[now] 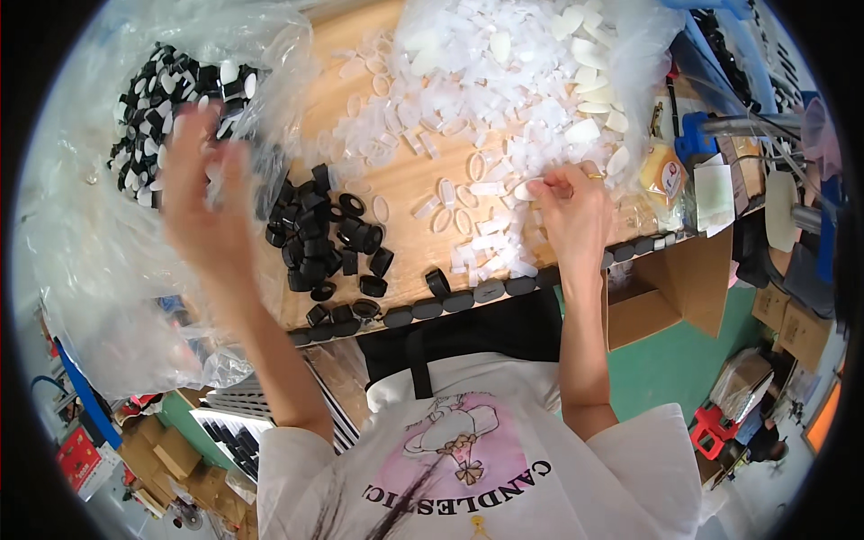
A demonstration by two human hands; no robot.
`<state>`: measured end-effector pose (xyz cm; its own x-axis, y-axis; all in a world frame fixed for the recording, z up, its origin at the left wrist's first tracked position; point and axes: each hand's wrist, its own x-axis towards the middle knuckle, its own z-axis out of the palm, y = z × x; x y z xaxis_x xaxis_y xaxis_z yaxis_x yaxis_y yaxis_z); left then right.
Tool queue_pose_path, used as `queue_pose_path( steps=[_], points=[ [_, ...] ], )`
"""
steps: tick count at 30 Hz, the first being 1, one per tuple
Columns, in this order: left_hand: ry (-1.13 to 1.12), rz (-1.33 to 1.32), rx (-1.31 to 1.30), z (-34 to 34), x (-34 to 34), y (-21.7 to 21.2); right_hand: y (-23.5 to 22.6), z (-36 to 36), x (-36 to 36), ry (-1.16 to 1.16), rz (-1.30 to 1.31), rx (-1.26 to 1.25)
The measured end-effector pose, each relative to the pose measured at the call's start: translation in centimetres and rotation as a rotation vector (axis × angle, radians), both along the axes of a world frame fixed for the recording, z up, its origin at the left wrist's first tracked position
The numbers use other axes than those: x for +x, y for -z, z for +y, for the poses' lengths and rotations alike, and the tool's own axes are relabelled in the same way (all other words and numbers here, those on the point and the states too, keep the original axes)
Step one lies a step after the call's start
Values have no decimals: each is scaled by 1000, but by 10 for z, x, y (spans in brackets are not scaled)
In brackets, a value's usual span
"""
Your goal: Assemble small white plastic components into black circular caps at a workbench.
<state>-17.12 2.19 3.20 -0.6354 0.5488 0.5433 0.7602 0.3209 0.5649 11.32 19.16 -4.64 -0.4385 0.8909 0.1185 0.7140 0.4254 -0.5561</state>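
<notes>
My left hand point(205, 202), blurred by motion, is over a heap of black-and-white pieces point(142, 121) in a clear plastic bag. Its thumb and fingers look spread apart, and I make out nothing held. Between the thumb and fingers of my right hand point(578, 214) is a small white oval piece point(527, 190). Loose translucent oval rings point(447, 191) and short white pieces point(493, 241) lie just left of that hand. Short black oval rings point(315, 243) are piled on the wooden tabletop point(409, 261) to the right of my left hand.
Many translucent rings and white ovals point(589, 81) spread from a clear bag across the table's far side. Black oval pieces point(459, 301) line the near edge. A blue clamp point(693, 135) and a white card point(715, 198) are at right. An open cardboard box point(670, 292) stands below.
</notes>
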Motion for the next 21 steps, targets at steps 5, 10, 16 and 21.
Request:
queue_pose_path(
  steps=[5,10,16,21],
  points=[
    [499,-702,-4,19,125,28,-22,-14,-1,-153,475,-110],
    [723,-1859,254,10,150,41,-58,-41,2,-462,611,-2],
    [537,-1696,256,-7,164,35,-65,-51,-2,-553,679,-184],
    [201,-586,-108,-29,145,41,-46,-50,15,-445,654,-373]
  ],
)
